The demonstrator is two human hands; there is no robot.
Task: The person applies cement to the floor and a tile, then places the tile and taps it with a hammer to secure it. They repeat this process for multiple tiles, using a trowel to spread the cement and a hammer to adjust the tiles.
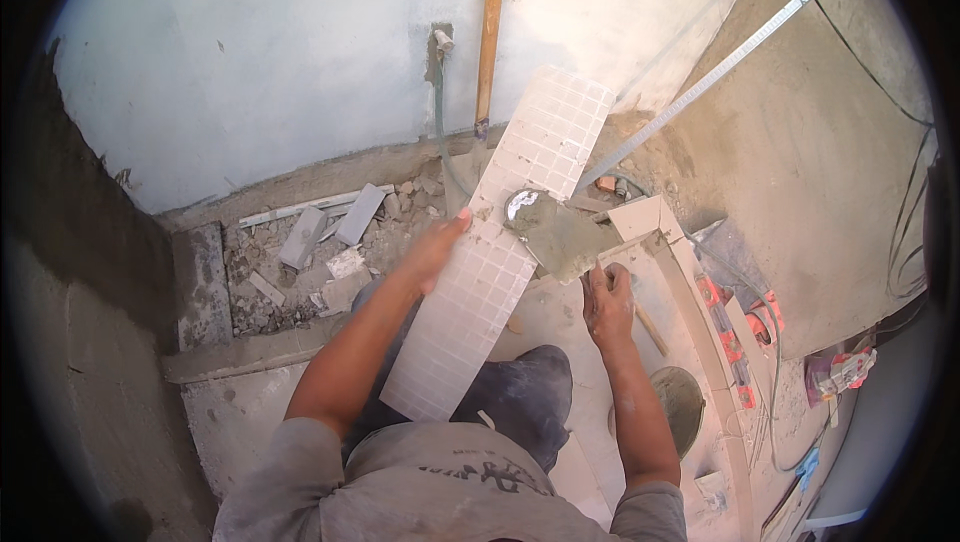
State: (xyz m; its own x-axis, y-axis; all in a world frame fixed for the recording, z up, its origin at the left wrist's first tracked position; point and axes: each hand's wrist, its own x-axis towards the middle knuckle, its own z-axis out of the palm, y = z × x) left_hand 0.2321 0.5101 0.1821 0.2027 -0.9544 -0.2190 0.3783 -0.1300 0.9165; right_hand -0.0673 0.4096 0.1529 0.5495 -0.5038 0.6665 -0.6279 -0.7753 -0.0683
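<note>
My left hand [437, 247] holds the left edge of a long strip of small square mosaic tiles [500, 242], which slants from my knee up toward the wall. In my right hand [607, 294] is the handle of a trowel [560, 232]. Its blade is loaded with grey mortar and rests on the right edge of the tile strip near the middle. My dark-trousered knee [525, 392] shows below the strip.
Broken tile pieces and rubble [320, 252] lie in a trench by the plastered wall. A wooden tool handle [488, 32] leans on the wall. An orange level [730, 332], a round bucket [685, 402] and a long metal straightedge [730, 57] are at the right.
</note>
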